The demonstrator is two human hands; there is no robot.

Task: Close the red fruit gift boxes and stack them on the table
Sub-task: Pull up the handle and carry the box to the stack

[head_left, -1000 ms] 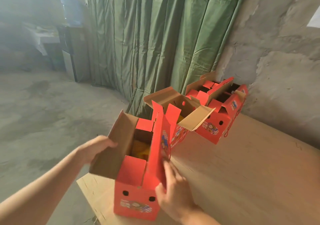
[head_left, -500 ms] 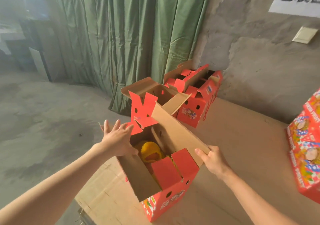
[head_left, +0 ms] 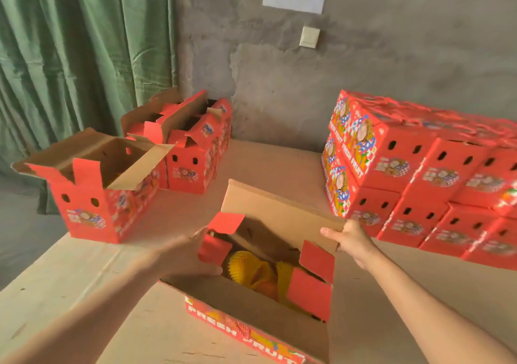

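An open red box [head_left: 251, 302] sat on the near part of the worktop [head_left: 265, 165], its brown flaps up and fruit in yellow netting [head_left: 249, 268] showing inside. The right hand [head_left: 352, 240] pinched the right corner of the far flap, thumb on top. The left hand [head_left: 187, 257] was at the box's left end by a red tab, too blurred for me to tell whether it gripped or only pressed. At the left stood a second open box [head_left: 92, 212] and, farther back by the wall, a third open box [head_left: 193, 173]. On the right, closed red boxes [head_left: 391, 168] were stacked in layers. A green curtain [head_left: 70, 56] hung at the far left.
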